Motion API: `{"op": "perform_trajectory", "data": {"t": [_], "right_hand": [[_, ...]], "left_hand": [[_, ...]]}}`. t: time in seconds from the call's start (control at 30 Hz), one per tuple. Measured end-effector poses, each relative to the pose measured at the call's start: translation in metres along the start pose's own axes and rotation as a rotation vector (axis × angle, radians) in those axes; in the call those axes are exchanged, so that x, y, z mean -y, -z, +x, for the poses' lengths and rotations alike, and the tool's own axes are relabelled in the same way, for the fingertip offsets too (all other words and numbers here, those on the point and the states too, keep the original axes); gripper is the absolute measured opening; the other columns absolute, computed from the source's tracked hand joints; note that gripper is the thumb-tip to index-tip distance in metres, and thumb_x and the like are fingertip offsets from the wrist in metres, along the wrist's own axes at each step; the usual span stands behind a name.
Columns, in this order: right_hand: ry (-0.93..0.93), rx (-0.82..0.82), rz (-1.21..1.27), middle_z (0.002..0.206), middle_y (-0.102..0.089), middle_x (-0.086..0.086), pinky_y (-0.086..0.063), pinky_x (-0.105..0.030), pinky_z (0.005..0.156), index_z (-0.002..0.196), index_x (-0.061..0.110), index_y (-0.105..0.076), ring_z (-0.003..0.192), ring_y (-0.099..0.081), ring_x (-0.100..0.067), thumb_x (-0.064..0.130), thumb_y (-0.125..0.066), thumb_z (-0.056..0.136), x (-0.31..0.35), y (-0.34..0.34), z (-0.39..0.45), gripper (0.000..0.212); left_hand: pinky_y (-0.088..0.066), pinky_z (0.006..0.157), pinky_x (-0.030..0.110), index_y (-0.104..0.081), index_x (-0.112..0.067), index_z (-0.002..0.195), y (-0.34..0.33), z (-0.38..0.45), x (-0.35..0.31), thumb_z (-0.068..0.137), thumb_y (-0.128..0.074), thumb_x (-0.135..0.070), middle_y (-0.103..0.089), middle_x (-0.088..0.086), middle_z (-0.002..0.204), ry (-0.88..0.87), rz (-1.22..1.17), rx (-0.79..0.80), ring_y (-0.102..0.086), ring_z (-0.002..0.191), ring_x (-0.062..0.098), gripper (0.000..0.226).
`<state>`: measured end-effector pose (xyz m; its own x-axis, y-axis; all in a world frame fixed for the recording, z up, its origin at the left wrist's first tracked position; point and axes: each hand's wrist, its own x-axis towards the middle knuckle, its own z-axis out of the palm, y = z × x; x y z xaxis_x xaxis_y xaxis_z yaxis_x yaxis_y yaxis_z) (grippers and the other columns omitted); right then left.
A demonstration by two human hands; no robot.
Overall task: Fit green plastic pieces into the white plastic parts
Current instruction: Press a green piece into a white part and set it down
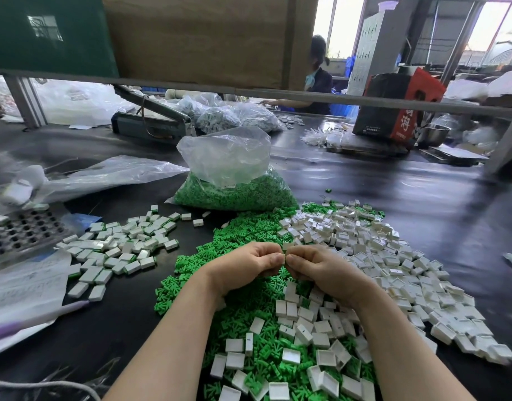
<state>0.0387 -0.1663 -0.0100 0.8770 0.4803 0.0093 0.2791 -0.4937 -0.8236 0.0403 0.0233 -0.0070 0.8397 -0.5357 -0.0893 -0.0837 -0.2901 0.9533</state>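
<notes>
My left hand (246, 264) and my right hand (321, 269) meet thumb to thumb above a heap of loose green pieces (249, 235). Between the fingertips they pinch one small white part (284, 254); most of it is hidden by the fingers. Whether a green piece sits in it cannot be told. Empty white parts (393, 261) lie in a wide heap to the right and in front of me. At the left lies a separate pile of white parts with green edges (124, 247).
A clear bag of green pieces (234, 186) stands behind the heaps. A perforated metal tray (23, 230) and plastic sheets (26, 290) lie at the left. A sealing machine (150, 123), bagged parts, a red box (393, 105) and another person sit at the far side.
</notes>
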Motion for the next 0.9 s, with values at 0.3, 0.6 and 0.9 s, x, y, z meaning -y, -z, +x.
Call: {"op": "perform_trajectory", "data": {"t": [0.3, 0.6, 0.9], "right_hand": [[0.010, -0.007, 0.027, 0.071, -0.043, -0.003, -0.031, -0.037, 0.068, 0.081, 0.005, -0.055, 0.067, -0.037, -0.018, 0.026, -0.049, 0.098, 0.0012, -0.0018, -0.0001, 0.028], [0.017, -0.042, 0.002, 0.067, -0.044, 0.000, -0.033, -0.036, 0.066, 0.074, 0.018, -0.053, 0.066, -0.039, -0.016, 0.021, -0.049, 0.101, -0.0016, -0.0030, 0.0015, 0.028], [0.013, -0.062, 0.107, 0.063, -0.048, 0.012, -0.036, -0.023, 0.062, 0.081, 0.009, -0.055, 0.062, -0.041, -0.007, 0.017, -0.046, 0.103, -0.0025, -0.0046, 0.0033, 0.024]], "left_hand": [[-0.036, 0.070, 0.025, -0.058, -0.016, 0.092, 0.0008, 0.0003, 0.0042, 0.103, -0.048, -0.023, -0.047, -0.010, 0.070, 0.024, -0.022, -0.002, -0.043, 0.069, 0.008, 0.016], [-0.036, 0.081, 0.038, -0.058, -0.006, 0.097, 0.0002, 0.0018, 0.0048, 0.102, -0.049, -0.025, -0.047, 0.001, 0.081, 0.034, -0.015, -0.029, -0.042, 0.083, 0.018, 0.022], [-0.036, 0.073, 0.028, -0.057, -0.011, 0.089, -0.0001, 0.0029, 0.0017, 0.103, -0.048, -0.022, -0.046, -0.006, 0.071, -0.011, 0.007, -0.063, -0.042, 0.070, 0.011, 0.021]]}}
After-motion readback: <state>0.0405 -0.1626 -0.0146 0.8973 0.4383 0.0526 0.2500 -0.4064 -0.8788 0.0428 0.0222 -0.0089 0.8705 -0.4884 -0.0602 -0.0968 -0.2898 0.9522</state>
